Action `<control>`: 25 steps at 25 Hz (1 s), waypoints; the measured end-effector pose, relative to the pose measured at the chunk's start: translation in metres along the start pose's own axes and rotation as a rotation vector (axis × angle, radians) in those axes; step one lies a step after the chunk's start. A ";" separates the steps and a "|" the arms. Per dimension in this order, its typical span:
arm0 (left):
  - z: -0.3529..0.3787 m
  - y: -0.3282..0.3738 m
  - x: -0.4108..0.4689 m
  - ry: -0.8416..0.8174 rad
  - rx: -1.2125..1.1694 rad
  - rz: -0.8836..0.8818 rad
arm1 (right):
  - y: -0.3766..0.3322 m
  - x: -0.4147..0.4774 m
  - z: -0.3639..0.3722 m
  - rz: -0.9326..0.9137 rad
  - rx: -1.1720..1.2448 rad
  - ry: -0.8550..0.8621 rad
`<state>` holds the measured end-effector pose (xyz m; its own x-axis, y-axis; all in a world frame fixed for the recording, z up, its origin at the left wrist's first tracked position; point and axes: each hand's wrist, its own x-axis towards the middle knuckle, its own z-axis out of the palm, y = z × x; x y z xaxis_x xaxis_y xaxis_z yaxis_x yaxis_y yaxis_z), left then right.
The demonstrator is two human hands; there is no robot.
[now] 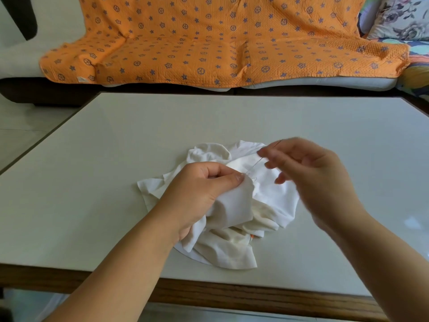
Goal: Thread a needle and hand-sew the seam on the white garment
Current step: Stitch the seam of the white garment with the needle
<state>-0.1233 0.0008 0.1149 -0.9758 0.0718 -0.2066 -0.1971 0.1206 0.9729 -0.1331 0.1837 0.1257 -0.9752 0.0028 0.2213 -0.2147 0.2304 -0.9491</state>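
Garment (274, 194) on table (116, 159), L hand (197, 191) on it, R hand (313, 173) w/ needle (277, 143) at right, sofa (325, 82) behind

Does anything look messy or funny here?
Only the white garment: it lies crumpled in a heap on the table, not flat. The left hand pinches one fold. Nothing looks spilled or broken.

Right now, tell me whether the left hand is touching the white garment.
Touching. The head view shows the left hand gripping a bunched fold of the white garment, with its thumb pressed onto the cloth.
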 end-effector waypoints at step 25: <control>-0.013 0.007 -0.001 0.086 -0.013 0.117 | 0.019 0.014 -0.009 -0.042 -0.608 0.131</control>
<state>-0.1246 -0.0109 0.1237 -0.9966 -0.0001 -0.0829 -0.0824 0.1039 0.9912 -0.1506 0.1973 0.1126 -0.9436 0.0918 0.3182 -0.1466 0.7457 -0.6500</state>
